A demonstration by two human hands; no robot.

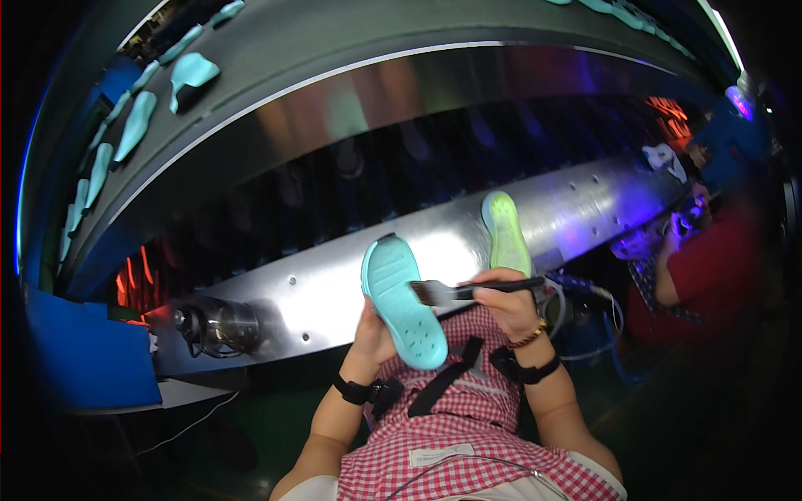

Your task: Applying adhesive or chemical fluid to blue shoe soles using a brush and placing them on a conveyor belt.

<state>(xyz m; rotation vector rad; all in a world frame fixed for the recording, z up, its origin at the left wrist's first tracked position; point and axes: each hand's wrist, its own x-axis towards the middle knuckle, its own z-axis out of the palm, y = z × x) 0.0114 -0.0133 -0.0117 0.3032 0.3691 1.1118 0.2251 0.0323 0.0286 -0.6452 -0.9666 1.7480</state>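
Left hand has the turquoise sole; thumb shows at its left edge, rest of the grip is behind it, so can't tell how far those fingers wrap; sole is tilted, patterned face toward the camera, holes at the lower end, held in front of the near edge of the metal tabletop; right hand has its fingers closed round the black handle of a flat brush, handle roughly level, bristles pointing left; bristles overlap the right side of the sole's face, actual contact can't be told; yellow-green sole lies on the tabletop just beyond the right hand, lower end partly hidden by it; clear pot with dark lid at the left end of the tabletop; blue box left of that; across the top, a dark conveyor belt carries more turquoise pieces, mostly at left; black straps on both wrists; co-worker in red at right, near the tabletop's far end, blurred.
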